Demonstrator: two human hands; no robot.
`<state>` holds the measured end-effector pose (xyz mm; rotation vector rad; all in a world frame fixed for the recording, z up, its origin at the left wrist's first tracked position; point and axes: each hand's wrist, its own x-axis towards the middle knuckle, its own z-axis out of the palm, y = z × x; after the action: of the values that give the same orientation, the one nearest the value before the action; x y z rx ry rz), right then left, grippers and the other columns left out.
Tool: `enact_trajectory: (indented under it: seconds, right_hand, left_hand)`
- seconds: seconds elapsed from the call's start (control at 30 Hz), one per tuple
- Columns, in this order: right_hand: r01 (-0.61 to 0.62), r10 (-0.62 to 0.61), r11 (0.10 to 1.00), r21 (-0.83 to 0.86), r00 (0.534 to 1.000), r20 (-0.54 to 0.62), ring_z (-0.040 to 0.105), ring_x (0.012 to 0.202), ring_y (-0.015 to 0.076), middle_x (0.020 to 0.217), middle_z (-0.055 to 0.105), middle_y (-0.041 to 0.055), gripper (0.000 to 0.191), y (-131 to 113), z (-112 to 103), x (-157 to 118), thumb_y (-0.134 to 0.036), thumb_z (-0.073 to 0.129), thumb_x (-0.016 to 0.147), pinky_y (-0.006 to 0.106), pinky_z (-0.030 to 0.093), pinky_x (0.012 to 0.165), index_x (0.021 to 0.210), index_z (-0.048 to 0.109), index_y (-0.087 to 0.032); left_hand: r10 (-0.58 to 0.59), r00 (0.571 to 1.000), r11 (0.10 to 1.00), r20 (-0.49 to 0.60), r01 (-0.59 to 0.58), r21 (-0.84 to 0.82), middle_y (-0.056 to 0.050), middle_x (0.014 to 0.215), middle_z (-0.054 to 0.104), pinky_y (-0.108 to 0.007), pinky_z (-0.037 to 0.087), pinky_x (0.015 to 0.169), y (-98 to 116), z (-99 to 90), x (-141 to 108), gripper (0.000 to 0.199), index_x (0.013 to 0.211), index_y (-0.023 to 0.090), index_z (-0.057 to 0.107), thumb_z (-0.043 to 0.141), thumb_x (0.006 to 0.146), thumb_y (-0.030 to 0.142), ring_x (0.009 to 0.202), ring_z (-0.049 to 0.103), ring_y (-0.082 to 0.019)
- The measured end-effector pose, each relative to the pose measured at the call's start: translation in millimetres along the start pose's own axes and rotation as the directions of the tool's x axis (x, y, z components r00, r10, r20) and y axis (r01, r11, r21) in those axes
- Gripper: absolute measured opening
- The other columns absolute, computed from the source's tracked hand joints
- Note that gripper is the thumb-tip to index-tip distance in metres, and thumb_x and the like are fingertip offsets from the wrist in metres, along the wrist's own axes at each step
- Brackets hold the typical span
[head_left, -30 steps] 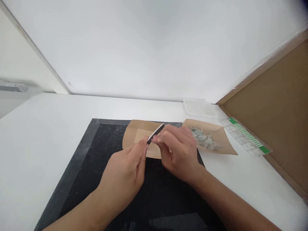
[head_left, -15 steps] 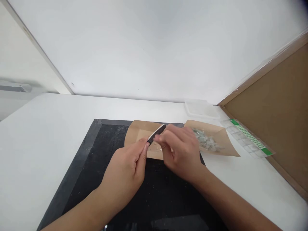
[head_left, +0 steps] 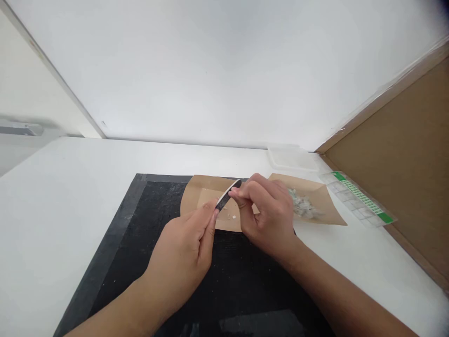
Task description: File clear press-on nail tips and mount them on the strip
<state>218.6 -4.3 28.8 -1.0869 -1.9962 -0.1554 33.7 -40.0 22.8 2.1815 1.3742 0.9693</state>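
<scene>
My left hand (head_left: 185, 243) grips the lower end of a nail file (head_left: 223, 200), black on its face with a pale edge, tilted up to the right. Beside the file's upper part, my right hand (head_left: 268, 213) is closed in a pinch with fingertips at the black face; whatever is in that pinch is too small or hidden to name. Below both hands lies a brown paper tray (head_left: 191, 199) with a few tiny pale bits in it. To the right, partly behind my right hand, a second brown paper tray (head_left: 328, 203) holds a pile of clear, whitish pieces (head_left: 304, 206).
A black board (head_left: 140, 220) lies under the work on a white table (head_left: 70, 187). Against the back wall sits a translucent tray (head_left: 291, 158). At the right, a clear compartment box with a green label strip (head_left: 363, 196) lies along the brown side panel (head_left: 396, 140).
My right hand's fingertips have shifted slightly up and right along the nail file. The left hand holds the file in nearly the same spot.
</scene>
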Motion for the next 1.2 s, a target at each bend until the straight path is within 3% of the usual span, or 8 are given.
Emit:
enact_trajectory:
  seconds: [0.33,0.47,0.57,0.7,0.83,0.97,1.1,1.2]
  right_hand:
    - [-0.023,0.02,0.997,0.075,0.999,0.044,0.042,0.059,0.0113,0.066,0.049,-0.0033,0.036,-1,-2,1,-0.017,0.062,0.101,0.034,0.027,0.062,0.07,0.043,-0.02]
    - [-0.052,0.052,0.997,0.053,0.999,-0.016,0.041,0.058,0.0113,0.065,0.047,-0.0039,0.035,1,0,0,-0.017,0.063,0.1,0.034,0.026,0.061,0.071,0.045,-0.02]
    - [-0.038,0.037,0.997,0.073,0.999,0.028,0.041,0.059,0.0111,0.066,0.05,-0.0034,0.036,0,1,-1,-0.017,0.063,0.1,0.033,0.027,0.061,0.07,0.044,-0.02]
    - [-0.083,0.075,0.969,0.231,0.996,0.044,0.049,0.063,0.0119,0.07,0.057,-0.0029,0.028,-2,0,-5,-0.017,0.066,0.1,0.032,0.035,0.063,0.076,0.052,-0.02]
    - [-0.281,0.273,0.829,0.484,0.958,0.09,0.057,0.07,0.0139,0.077,0.063,-0.0014,0.017,1,-3,-8,-0.024,0.069,0.099,0.031,0.045,0.069,0.084,0.062,-0.022]
    - [-0.496,0.469,0.54,0.68,0.848,0.246,0.057,0.068,0.0114,0.075,0.062,-0.0026,0.019,6,-3,-9,-0.034,0.074,0.097,0.026,0.049,0.064,0.084,0.066,-0.022]
    - [-0.587,0.52,0.301,0.752,0.762,0.387,0.055,0.061,0.0075,0.076,0.064,-0.0041,0.018,8,1,-10,-0.037,0.081,0.091,0.02,0.05,0.057,0.088,0.069,-0.023]
    - [-0.591,0.523,0.214,0.778,0.742,0.42,0.056,0.06,0.0061,0.076,0.064,-0.0052,0.017,10,2,-11,-0.035,0.083,0.09,0.018,0.051,0.058,0.091,0.07,-0.024]
  left_hand:
    - [0.079,0.995,0.995,-0.059,-0.075,0.066,0.003,0.068,0.058,-0.024,0.036,0.054,0,3.7,-5,0.023,0.1,0.016,0.064,0.043,0.107,0.019,0.053,0.052,-0.011]
    - [0.058,0.997,0.998,-0.051,-0.055,0.042,0.003,0.067,0.057,-0.024,0.035,0.053,2,2.9,-4,0.023,0.096,0.017,0.063,0.043,0.107,0.019,0.053,0.052,-0.011]
    - [0.016,0.999,1.0,-0.044,-0.016,0.006,0.003,0.066,0.056,-0.023,0.035,0.051,3,2.0,-2,0.027,0.087,0.018,0.06,0.042,0.107,0.019,0.051,0.05,-0.01]
    - [-0.013,0.998,0.999,-0.054,0.01,-0.047,0.004,0.065,0.056,-0.022,0.036,0.051,5,1.1,-2,0.028,0.085,0.019,0.058,0.041,0.108,0.02,0.051,0.052,-0.01]
    - [-0.062,0.994,0.996,-0.091,0.056,-0.069,0.004,0.065,0.057,-0.022,0.038,0.051,5,2.4,-2,0.026,0.095,0.018,0.064,0.042,0.108,0.023,0.052,0.053,-0.011]
    - [-0.104,0.988,0.992,-0.112,0.095,-0.08,0.0,0.074,0.065,-0.023,0.041,0.054,2,5.3,-1,0.026,0.104,0.018,0.067,0.042,0.108,0.024,0.06,0.061,-0.012]
    - [-0.098,0.99,0.99,-0.099,0.086,-0.11,0.0,0.082,0.07,-0.023,0.05,0.067,2,5.9,-1,0.026,0.096,0.019,0.065,0.043,0.108,0.024,0.071,0.068,-0.014]
    - [-0.117,0.989,0.987,-0.091,0.105,-0.121,-0.001,0.09,0.073,-0.025,0.054,0.074,2,5.6,-1,0.026,0.101,0.021,0.066,0.042,0.109,0.026,0.077,0.071,-0.015]
